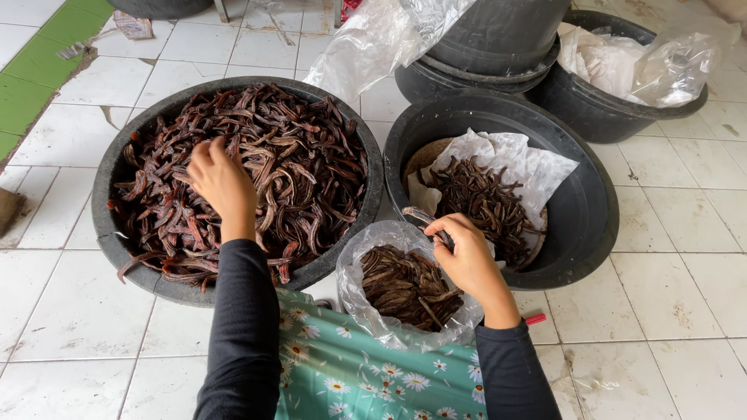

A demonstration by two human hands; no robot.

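Green daisy-print fabric (350, 373) sits closest to my view, draped over the lap, with both black sleeves running up from it. My left hand (222, 187) is sunk into the heap of dried dark-brown pods (303, 171) that fills the big black basin (105, 225) on the left; the fingers are curled down among the pods, and I cannot tell whether they have closed on any. My right hand (467, 257) hangs over the mouth of the clear plastic bag (358, 257) propped against the lap, thumb and fingers pinched narrow on a single dark pod (424, 219), just above the pods already bagged (401, 288). As I judge it, the risks are small ones — the bag is soft and leans on nothing firm, so a heavy drop or a nudge from the wrist could fold its rim or tip it and spill pods over the white tiles (685, 303); the left hand could also drag loose pods over the basin's rim, where a few hang out already. By my count: two hands, one bag on the lap, one full basin, one second black basin (591, 210) on the right holding a smaller pile on white paper (537, 167), one stack of black tubs (498, 47) behind with plastic sheeting, and one more black tub (576, 101) at the back right lined with crumpled plastic. One small red object (535, 319) lies on the floor by my right wrist.
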